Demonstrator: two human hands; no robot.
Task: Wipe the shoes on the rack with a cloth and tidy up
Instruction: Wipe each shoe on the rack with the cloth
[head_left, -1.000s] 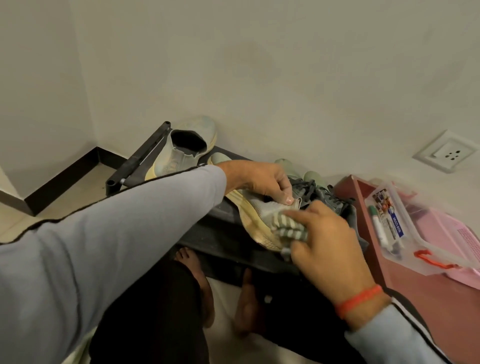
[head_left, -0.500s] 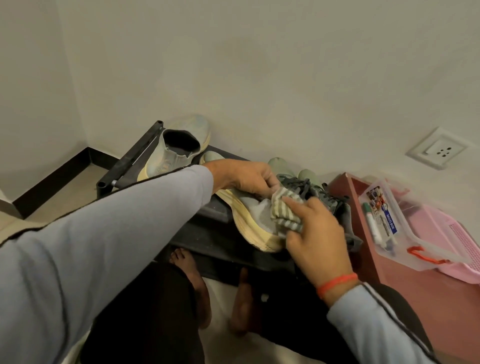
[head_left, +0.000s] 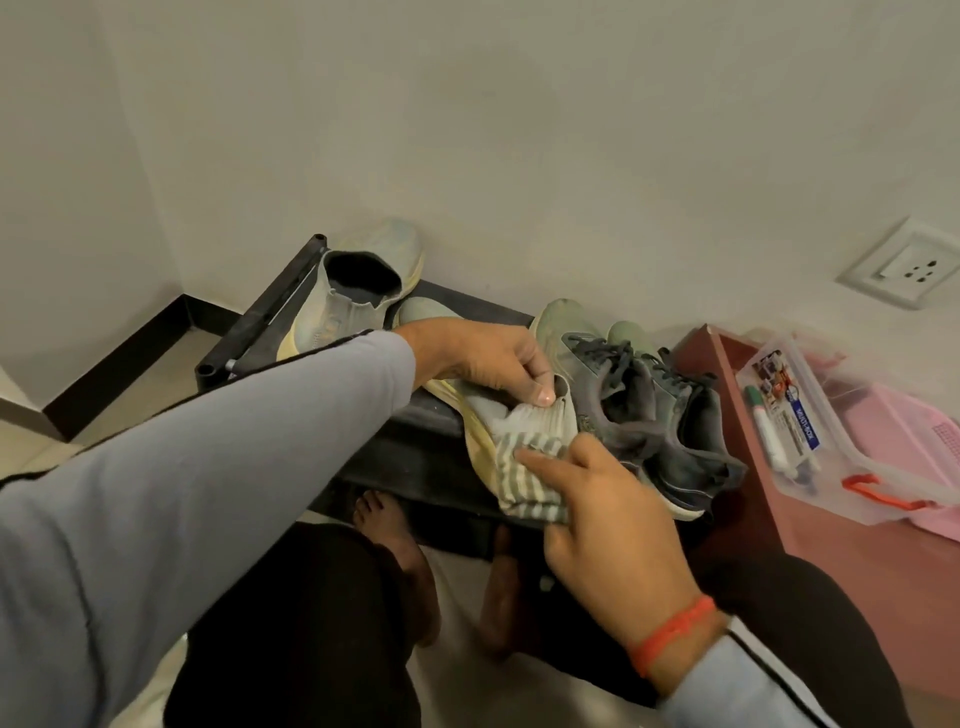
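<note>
A black shoe rack (head_left: 431, 415) stands against the wall. My left hand (head_left: 488, 358) grips the collar of a pale grey shoe with a yellowish sole (head_left: 480, 441), tipped on its side on the rack. My right hand (head_left: 608, 499) holds a grey-and-white striped cloth (head_left: 524, 478) pressed against that shoe's heel. The matching pale shoe (head_left: 353, 296) stands upright at the rack's left back. A pair of dark grey laced sneakers (head_left: 660, 415) sits at the rack's right end.
A reddish-brown surface (head_left: 852, 561) to the right carries a clear plastic box with a red latch (head_left: 810, 441) and a pink basket (head_left: 904, 441). A wall socket (head_left: 904, 270) is above it. My bare feet (head_left: 395, 561) are on the floor below the rack.
The cloth has slid from the shoe's collar down toward its heel and sole under my right hand. My left hand keeps its grip on the shoe. The camera has shifted slightly.
</note>
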